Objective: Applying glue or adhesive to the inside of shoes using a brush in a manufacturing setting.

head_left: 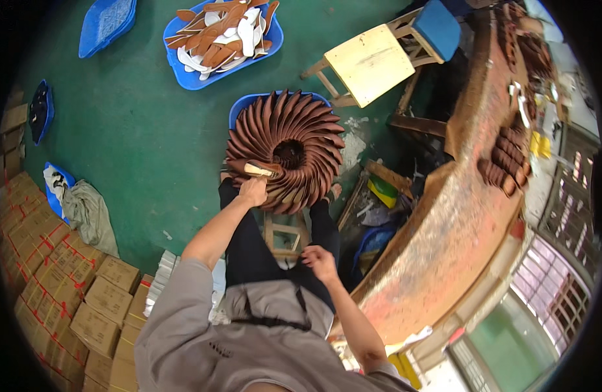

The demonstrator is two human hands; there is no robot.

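Left grip (253,191) is closed around a brown-and-cream thing (258,170), brush maybe, over the near left part of a swirl of brown pieces (314,134) sitting in a blue tub (234,117); right grip (320,262) is loosely curled by the thigh (322,228), can't tell if it's holding anything; pale wooden stool (369,64) near the tub, scuffed desk (438,242) on the right; pieces look thin and curved, overlapping like petals.

Grey short-sleeved left arm (210,235) extended forward, bare forearm angled slightly right; bare left hand (253,191) with fingers curled in grip. Bare right forearm (355,317) angled inward, elbow bent; bare right hand (319,262) near right thigh, fingers loosely bent.
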